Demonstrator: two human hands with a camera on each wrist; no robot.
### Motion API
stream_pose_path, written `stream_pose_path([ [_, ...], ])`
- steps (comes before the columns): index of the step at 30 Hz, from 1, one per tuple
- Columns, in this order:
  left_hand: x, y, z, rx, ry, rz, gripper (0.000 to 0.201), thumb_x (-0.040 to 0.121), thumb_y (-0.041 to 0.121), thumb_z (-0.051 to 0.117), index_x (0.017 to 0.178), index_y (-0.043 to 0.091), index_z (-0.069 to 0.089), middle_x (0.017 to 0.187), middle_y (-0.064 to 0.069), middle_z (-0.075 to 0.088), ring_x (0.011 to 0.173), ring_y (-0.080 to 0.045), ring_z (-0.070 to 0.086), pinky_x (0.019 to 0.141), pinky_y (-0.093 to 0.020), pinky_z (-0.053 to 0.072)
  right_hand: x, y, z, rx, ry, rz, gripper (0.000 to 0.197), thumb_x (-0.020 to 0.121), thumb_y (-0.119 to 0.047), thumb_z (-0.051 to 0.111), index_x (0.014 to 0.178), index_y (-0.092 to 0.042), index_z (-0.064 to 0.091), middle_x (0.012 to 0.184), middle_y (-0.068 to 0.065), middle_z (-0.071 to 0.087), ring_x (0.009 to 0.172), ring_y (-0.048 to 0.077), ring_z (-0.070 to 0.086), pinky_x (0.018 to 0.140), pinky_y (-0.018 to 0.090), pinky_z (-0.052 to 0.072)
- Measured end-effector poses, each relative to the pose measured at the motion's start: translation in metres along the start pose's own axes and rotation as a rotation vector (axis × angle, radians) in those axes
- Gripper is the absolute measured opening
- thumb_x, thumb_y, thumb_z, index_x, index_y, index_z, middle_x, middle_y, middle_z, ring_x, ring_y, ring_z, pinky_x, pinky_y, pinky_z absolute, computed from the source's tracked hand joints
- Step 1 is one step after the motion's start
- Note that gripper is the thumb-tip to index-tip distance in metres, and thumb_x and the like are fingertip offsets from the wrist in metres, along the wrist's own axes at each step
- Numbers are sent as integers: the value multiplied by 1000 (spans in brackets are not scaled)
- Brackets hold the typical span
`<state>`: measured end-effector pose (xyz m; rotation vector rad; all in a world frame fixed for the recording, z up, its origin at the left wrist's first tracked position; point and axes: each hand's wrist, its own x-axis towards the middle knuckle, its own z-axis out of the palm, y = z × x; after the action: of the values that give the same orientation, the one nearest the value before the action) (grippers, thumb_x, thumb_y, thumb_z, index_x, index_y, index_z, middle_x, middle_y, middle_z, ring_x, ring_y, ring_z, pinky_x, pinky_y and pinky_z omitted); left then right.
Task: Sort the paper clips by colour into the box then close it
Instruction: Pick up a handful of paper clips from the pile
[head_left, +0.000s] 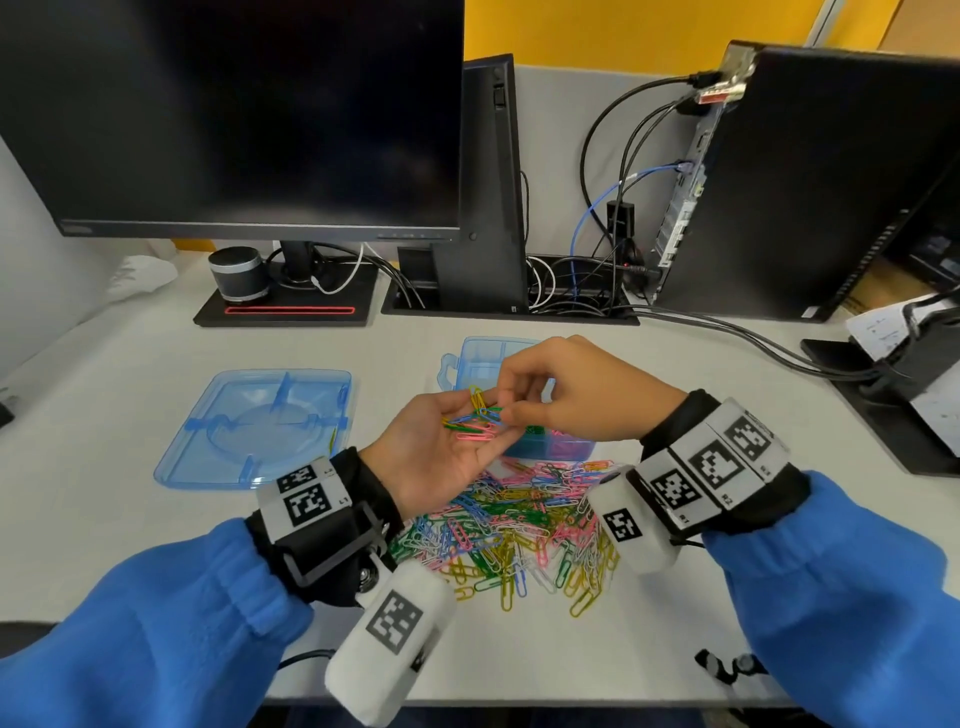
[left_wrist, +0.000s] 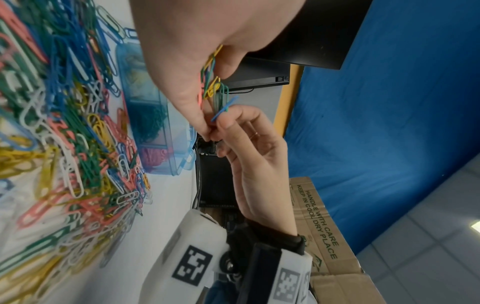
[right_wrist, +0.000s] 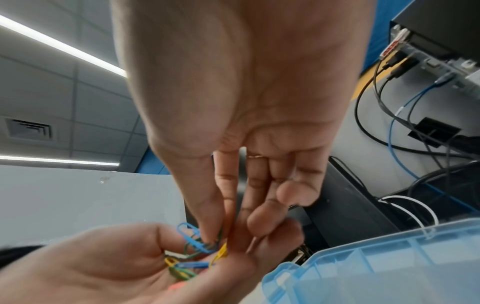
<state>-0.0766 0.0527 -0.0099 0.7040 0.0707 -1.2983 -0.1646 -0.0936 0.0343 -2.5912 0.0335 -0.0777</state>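
Observation:
My left hand (head_left: 447, 447) is palm up above the desk, cupping several mixed paper clips (head_left: 475, 422) in yellow, green, blue and pink. My right hand (head_left: 511, 410) reaches into that palm, thumb and forefinger pinching a blue paper clip (left_wrist: 224, 109) out of the bunch. Just behind and under both hands stands the open blue box (head_left: 475, 356), partly hidden; the left wrist view shows green clips (left_wrist: 153, 123) in one of its compartments and pink clips in another. Its clear blue lid (head_left: 260, 415) lies flat to the left. A big loose pile of coloured clips (head_left: 519, 530) covers the desk below my hands.
A dark monitor (head_left: 234, 114) on its stand and a small speaker (head_left: 236, 273) are at the back left. At the back right are a PC tower (head_left: 810, 182) and trailing cables (head_left: 727, 327). A black device (head_left: 893, 384) sits at the right edge.

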Motion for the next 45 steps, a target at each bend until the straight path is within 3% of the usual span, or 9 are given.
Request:
stream_pose_path([
  [8,-4,-2,4,46,12,23,35,103,15,35,117,-8,56,112,-23,65,103,-29,64,87,-40,54,2,5,0,106,42,61,14,77,-25,79,73,-16,70,70,0,70,60,4,59,63,19,50],
  [16,-6,-3,4,27,86,3,48,104,24,28,117,-13,56,120,-27,63,118,-38,57,105,-41,42,6,23,0,-27,327,162,13,83,-22,72,75,-12,74,66,-6,66,56,-1,54,59,6,40],
  [22,-4,-3,0,15,75,0,60,102,37,27,118,-13,57,121,-28,62,117,-37,57,107,-40,40,4,22,3,-113,190,106,10,83,-25,72,90,-20,77,91,-4,72,67,4,59,62,6,39],
  [28,-7,-3,3,17,50,-6,67,102,37,30,96,-18,67,108,-26,66,95,-32,62,89,-42,52,6,13,13,-92,6,-58,8,80,-21,76,88,-22,77,90,-2,65,74,8,57,64,10,37],
  [30,-8,-2,4,6,52,-5,64,102,37,30,104,-18,63,116,-26,63,96,-33,62,83,-44,54,6,14,14,-94,-16,-68,6,81,-20,75,87,-21,75,91,-2,64,74,7,55,66,12,39],
  [33,-7,-2,4,8,60,2,60,102,37,30,114,-16,57,123,-27,59,100,-33,59,92,-42,49,5,13,10,-65,-29,-66,3,83,-18,72,86,-18,72,88,-5,63,73,7,56,64,7,37],
  [38,-6,-5,5,8,60,24,61,101,38,30,101,-15,60,98,-28,68,81,-35,69,88,-44,52,4,4,12,80,57,-93,3,87,-8,65,85,-10,65,75,-7,67,68,8,59,58,9,41],
  [41,-6,-6,4,-17,64,36,60,102,41,30,106,-12,57,94,-25,68,86,-32,65,88,-43,52,5,-4,23,84,79,-111,3,84,-9,67,85,-10,65,73,-3,66,61,9,56,56,11,41],
  [45,-3,-6,3,-71,89,37,49,101,41,32,95,-2,55,76,-13,60,76,-21,57,78,-28,49,8,-9,37,2,56,-119,7,80,-12,73,86,-14,68,74,-2,67,58,6,53,58,10,40],
])
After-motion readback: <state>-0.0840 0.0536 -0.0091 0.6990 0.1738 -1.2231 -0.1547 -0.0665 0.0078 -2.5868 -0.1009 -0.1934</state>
